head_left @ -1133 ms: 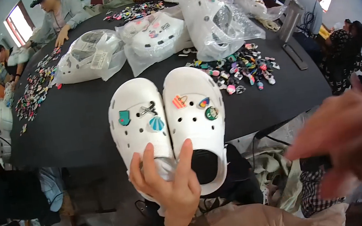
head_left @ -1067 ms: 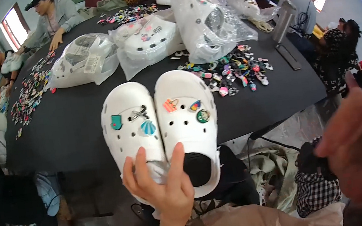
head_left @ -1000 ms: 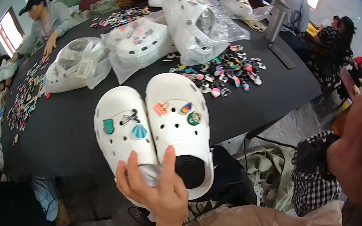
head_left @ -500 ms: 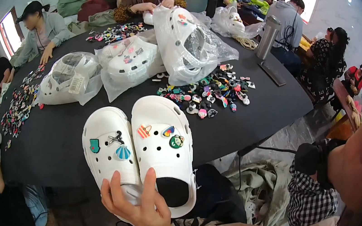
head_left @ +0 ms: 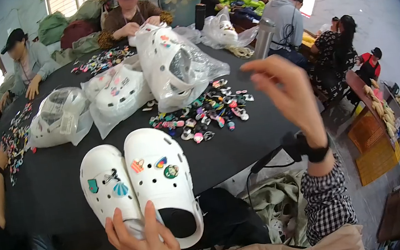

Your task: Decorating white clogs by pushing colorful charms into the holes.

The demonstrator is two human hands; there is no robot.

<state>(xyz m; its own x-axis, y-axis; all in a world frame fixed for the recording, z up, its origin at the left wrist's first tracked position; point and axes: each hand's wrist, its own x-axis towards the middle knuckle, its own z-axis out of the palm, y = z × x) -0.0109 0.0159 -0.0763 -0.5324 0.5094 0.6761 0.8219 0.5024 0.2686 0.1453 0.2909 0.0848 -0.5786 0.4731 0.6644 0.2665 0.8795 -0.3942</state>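
Note:
My left hand (head_left: 150, 243) grips a pair of white clogs (head_left: 143, 187) side by side at the heel end, toes pointing away from me. Shoe charms sit on both uppers: a green one, a dark crossed one and a blue shell charm (head_left: 120, 188) on the left clog. On the right one are a striped bag charm (head_left: 137, 165), a rainbow-coloured charm and a round green charm (head_left: 171, 171). My right hand (head_left: 286, 88) is raised over the table's right side, fingers stretched out and apart, with nothing seen in it. A pile of loose charms (head_left: 209, 116) lies beyond the clogs.
Bagged white clogs (head_left: 171, 63) stand in a row across the black table (head_left: 244, 152). More loose charms (head_left: 19, 133) are spread along the left. A steel flask (head_left: 264, 38) stands at the right behind my right hand. Several people sit around the table and beyond.
My right hand has come up from the lower right edge to over the table. The view has shifted, and the clogs, still in my left hand, appear lower and further left.

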